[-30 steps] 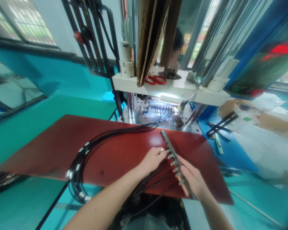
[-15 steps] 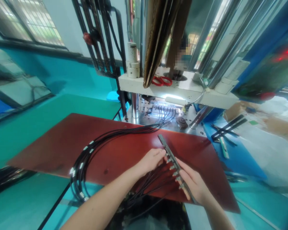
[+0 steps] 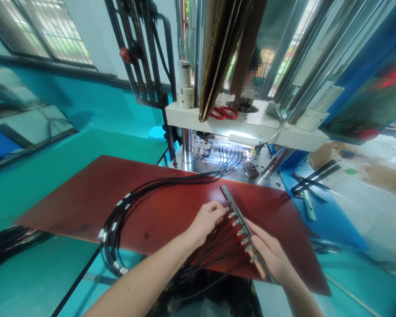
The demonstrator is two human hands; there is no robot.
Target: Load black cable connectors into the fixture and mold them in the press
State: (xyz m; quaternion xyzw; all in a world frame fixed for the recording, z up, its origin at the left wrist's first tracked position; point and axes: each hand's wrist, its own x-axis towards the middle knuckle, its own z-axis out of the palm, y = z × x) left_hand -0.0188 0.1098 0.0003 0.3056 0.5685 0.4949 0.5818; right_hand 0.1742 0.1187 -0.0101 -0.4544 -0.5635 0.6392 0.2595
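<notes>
A long dark metal bar is held slanted over the brown board by my right hand, its fingers and thumb wrapped around the lower half. Several small metal connectors stick out in a row along the bar's left side, with black cables trailing from them toward my lap. At the bar's upper end, my left hand is closed in a pinch beside the topmost connector. What lies between its fingertips is too small to make out.
A brown board spans the bench before a press. Coiled black cables run across it to a lit fixture. Red-handled scissors rest on the press plate. Pliers and a cutter lie on a blue mat at right.
My left fingertips have drawn slightly left from the bar, and more of the upper connectors shows. The right hand keeps its grip on the bar. The whole view has shifted a little.
</notes>
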